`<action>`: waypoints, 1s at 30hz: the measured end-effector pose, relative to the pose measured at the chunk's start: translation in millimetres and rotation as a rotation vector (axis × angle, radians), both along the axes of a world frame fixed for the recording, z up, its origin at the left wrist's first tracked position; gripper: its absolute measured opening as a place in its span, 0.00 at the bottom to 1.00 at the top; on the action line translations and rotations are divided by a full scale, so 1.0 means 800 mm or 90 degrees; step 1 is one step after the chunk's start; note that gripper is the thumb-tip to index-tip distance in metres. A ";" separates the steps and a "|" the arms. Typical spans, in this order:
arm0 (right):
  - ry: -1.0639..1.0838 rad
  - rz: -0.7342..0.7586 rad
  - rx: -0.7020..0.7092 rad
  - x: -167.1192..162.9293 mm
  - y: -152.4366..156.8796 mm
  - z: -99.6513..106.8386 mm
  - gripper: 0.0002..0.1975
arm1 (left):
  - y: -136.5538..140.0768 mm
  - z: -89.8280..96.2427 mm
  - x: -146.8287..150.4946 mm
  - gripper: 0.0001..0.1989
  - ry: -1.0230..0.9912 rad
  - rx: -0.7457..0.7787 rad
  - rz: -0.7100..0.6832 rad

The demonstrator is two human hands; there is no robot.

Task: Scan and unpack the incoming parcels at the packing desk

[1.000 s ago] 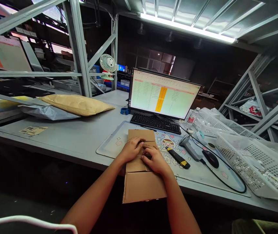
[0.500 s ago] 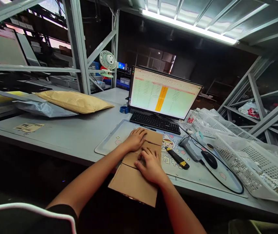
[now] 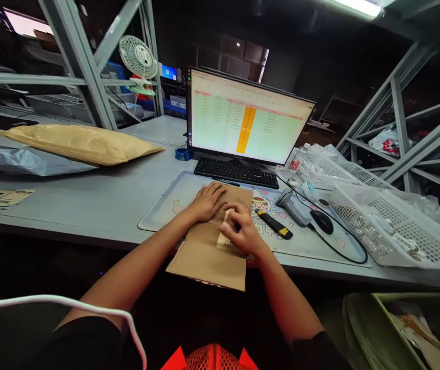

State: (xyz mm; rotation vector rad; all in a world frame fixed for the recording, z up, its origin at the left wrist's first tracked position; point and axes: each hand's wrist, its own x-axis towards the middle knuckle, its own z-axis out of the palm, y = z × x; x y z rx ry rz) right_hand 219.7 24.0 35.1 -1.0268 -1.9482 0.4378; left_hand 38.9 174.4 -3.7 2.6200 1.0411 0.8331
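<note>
A flattened piece of brown cardboard (image 3: 208, 262) with fold lines lies across the desk mat, its near end sticking out past the table edge. My left hand (image 3: 208, 201) rests flat on its far part, fingers stretched out. Over the cardboard's right side, my right hand (image 3: 241, 228) has its fingers curled in a pinch on a small pale paper label (image 3: 223, 237), partly hidden by the hand. A black and yellow utility knife (image 3: 274, 224) lies on the mat just right of my right hand.
Behind are a keyboard (image 3: 237, 172) and monitor (image 3: 251, 118). A barcode scanner (image 3: 294, 208), mouse (image 3: 322, 222) and white plastic baskets (image 3: 393, 231) stand to the right. A yellow padded mailer (image 3: 85, 144) lies left. A green bin (image 3: 362, 329) is low on the right.
My right hand has lifted and curled its fingers; the pale paper label now shows under it. My left hand stays on the cardboard. The view has tipped downward.
</note>
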 end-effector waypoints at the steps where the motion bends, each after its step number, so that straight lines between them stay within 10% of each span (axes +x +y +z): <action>1: 0.079 -0.030 0.008 0.011 -0.008 0.001 0.18 | -0.003 0.004 -0.001 0.25 -0.010 -0.002 0.006; 5: 0.358 -0.204 -0.058 0.076 -0.053 -0.007 0.20 | -0.024 0.026 -0.004 0.16 -0.040 0.031 -0.085; 12: 0.431 -0.232 -0.598 0.129 -0.100 -0.013 0.30 | -0.083 0.051 0.016 0.19 0.085 -0.037 -0.323; 16: 0.510 -0.284 -0.529 0.123 -0.088 -0.020 0.26 | -0.089 0.070 0.013 0.24 0.052 -0.060 -0.327; 20: 0.632 -0.377 -0.382 0.145 -0.080 -0.018 0.20 | -0.084 0.071 -0.037 0.32 -0.217 -0.034 -0.141; 25: 0.690 -0.336 -0.201 0.137 -0.086 0.042 0.14 | -0.113 0.013 -0.080 0.38 -0.255 -0.324 -0.098; 30: 0.593 -0.111 -0.287 0.019 -0.071 0.086 0.14 | -0.135 -0.020 -0.076 0.58 -0.509 -0.535 -0.139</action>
